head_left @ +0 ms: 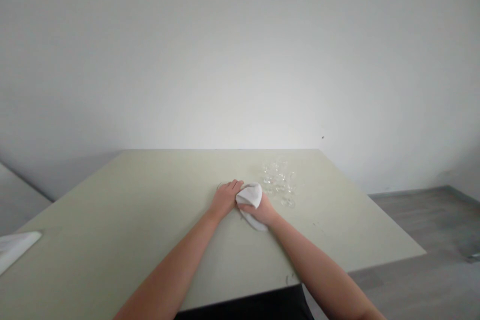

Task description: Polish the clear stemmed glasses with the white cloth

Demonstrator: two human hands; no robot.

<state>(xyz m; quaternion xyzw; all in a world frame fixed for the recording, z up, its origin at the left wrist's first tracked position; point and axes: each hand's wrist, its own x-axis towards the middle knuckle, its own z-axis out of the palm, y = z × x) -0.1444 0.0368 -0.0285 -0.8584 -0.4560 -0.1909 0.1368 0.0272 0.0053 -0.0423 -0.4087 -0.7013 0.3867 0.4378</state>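
Observation:
My right hand [262, 211] is closed round a white cloth [250, 195] near the middle of the pale table [131, 210]. My left hand [226, 197] lies beside it with fingers curled over a clear glass [219, 186], of which only a bit of rim shows at the hand's far left. The cloth touches the left hand's fingertips. Most of the glass is hidden by both hands and the cloth.
Several clear stemmed glasses [279, 182] stand in a cluster just right of and behind my hands. A white folded cloth [15, 247] lies at the table's left edge. A plain wall rises behind; grey floor [431, 220] lies to the right.

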